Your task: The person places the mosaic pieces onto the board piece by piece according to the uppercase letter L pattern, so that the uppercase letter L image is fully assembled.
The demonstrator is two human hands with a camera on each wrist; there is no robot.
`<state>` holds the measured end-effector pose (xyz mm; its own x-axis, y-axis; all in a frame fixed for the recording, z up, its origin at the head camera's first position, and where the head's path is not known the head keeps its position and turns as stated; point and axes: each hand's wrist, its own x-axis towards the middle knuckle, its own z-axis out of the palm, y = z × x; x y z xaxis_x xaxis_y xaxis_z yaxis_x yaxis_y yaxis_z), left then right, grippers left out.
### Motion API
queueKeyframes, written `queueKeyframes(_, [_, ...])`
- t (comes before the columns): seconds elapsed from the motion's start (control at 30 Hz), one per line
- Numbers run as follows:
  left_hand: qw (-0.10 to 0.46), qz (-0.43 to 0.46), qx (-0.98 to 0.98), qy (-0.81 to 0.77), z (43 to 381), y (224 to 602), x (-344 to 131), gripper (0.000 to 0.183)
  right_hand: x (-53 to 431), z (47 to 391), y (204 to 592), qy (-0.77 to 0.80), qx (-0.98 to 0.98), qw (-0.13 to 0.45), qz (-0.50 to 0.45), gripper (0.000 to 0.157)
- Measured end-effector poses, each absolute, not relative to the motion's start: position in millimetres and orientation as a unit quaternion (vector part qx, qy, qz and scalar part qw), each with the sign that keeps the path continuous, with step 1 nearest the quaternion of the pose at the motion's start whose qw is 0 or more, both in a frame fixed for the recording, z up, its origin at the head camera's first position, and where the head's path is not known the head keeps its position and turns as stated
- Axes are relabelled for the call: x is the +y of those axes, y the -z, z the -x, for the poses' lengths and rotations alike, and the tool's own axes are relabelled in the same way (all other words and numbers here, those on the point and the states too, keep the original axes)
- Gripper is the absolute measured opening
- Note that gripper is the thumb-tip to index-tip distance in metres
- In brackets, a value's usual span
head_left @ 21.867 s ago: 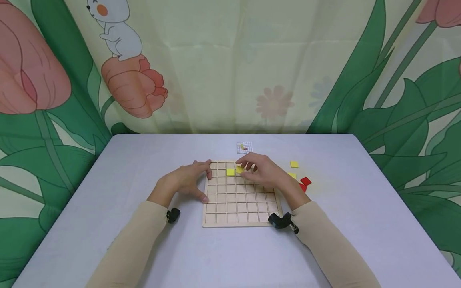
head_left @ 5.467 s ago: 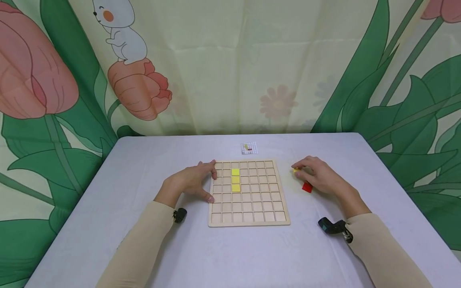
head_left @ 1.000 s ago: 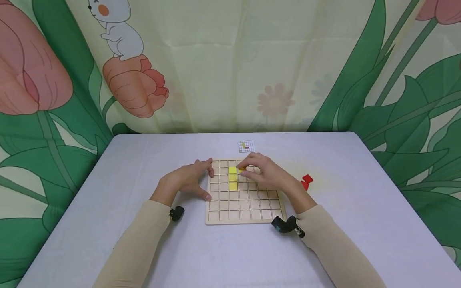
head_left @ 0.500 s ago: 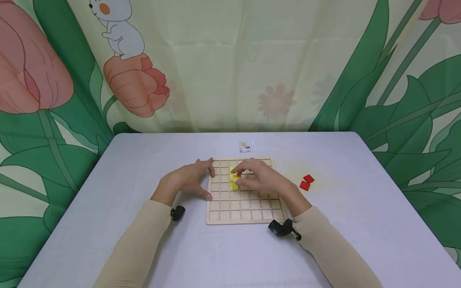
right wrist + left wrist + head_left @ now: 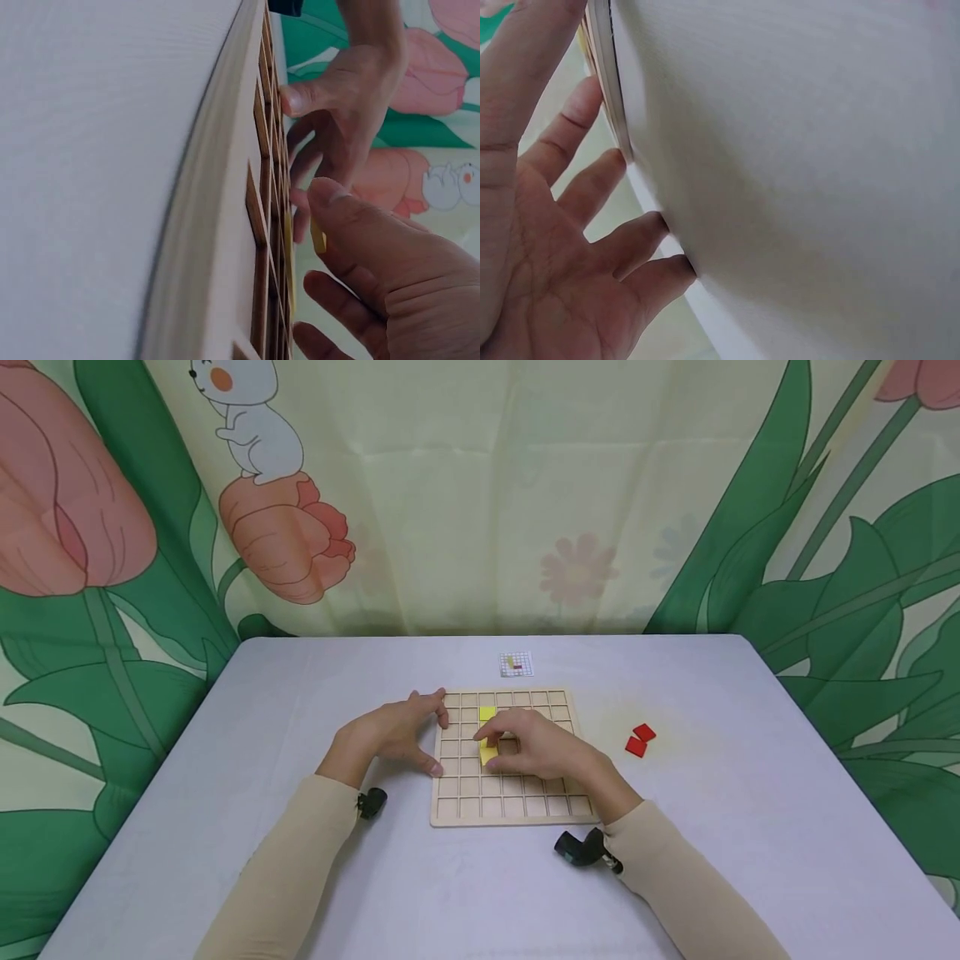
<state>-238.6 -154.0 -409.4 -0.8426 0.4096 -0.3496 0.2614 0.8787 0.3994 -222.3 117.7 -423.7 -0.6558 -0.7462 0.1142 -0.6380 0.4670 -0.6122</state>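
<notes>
Two red tiles (image 5: 636,747) sit loose on the bench (image 5: 450,893), at 3 o'clock off the gridded wooden board (image 5: 480,810). The right hand (image 5: 536,745) has a yellow tile (image 5: 320,238) pinched in its grip, just over the board, roughly 9 o'clock from the middle. The left hand (image 5: 390,732) has a relaxed grip, fingers spread, touching the 9 o'clock edge. Another yellow tile (image 5: 487,713) lies near 11 o'clock, a printed card (image 5: 516,664) just past 12.
</notes>
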Motion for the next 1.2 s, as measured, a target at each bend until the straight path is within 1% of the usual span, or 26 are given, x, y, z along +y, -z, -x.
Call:
queueKeyframes(0.53, [0.216,-0.175,0.944,-0.176,240,411,-153,0.069,117,219,428,0.291,0.869,0.099,0.389,0.04])
queueKeyframes(0.8, [0.219,-0.168,0.944,-0.182,237,411,-154,0.068,117,217,426,0.285,0.87,0.1,0.39,0.032])
queueKeyframes(1.03, [0.213,-0.173,0.943,-0.186,236,412,-153,0.069,134,207,414,0.272,0.879,0.093,0.38,0.029])
queueKeyframes(1.2, [0.21,-0.173,0.944,-0.186,236,413,-155,0.07,158,203,410,0.286,0.88,0.068,0.373,0.029])
